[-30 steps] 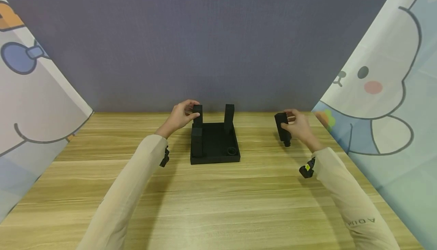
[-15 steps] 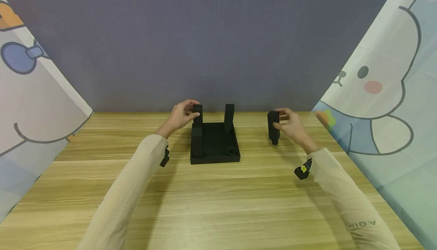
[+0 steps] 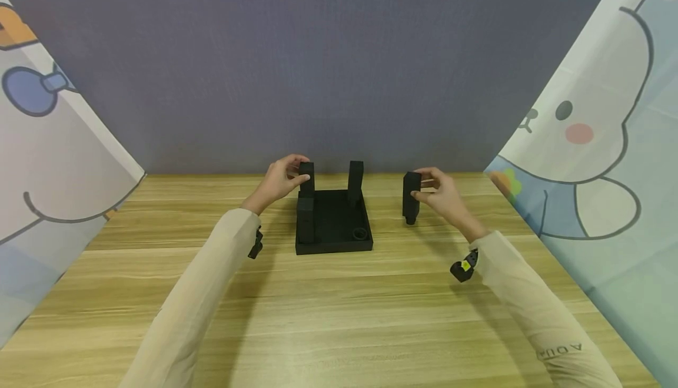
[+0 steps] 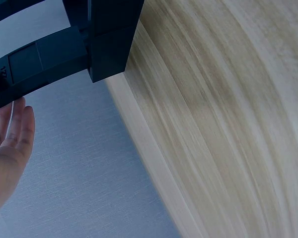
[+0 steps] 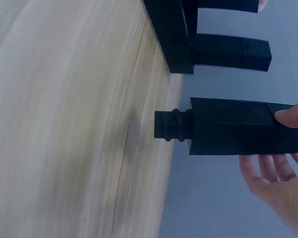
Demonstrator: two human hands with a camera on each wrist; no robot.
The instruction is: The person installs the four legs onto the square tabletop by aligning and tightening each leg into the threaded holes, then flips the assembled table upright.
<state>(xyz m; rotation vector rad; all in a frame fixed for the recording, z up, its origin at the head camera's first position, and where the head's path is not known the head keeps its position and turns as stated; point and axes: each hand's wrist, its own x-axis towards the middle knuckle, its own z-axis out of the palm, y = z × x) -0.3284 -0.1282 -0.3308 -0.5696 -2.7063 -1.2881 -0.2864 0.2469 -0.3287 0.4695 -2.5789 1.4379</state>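
Note:
A square black base (image 3: 335,223) with a raised rim lies on the table, black posts standing at three of its corners. At the front right corner is a round socket (image 3: 359,234). My left hand (image 3: 279,182) grips the top of the back left post (image 3: 306,179) between thumb and fingers. Off to the right of the base, my right hand (image 3: 441,195) holds a loose black post (image 5: 238,126) near its upper end. Its threaded stub (image 5: 174,125) points down, over the table in the right wrist view.
The front left post (image 3: 305,221) and the back right post (image 3: 355,183) stand upright on the base. Behind the wooden table (image 3: 339,317) rises a grey wall (image 3: 328,70). Cartoon-printed panels (image 3: 598,141) flank both sides.
My right hand has moved left towards the base with the loose post, which has turned from tilted to nearly upright. The left hand stays on its post.

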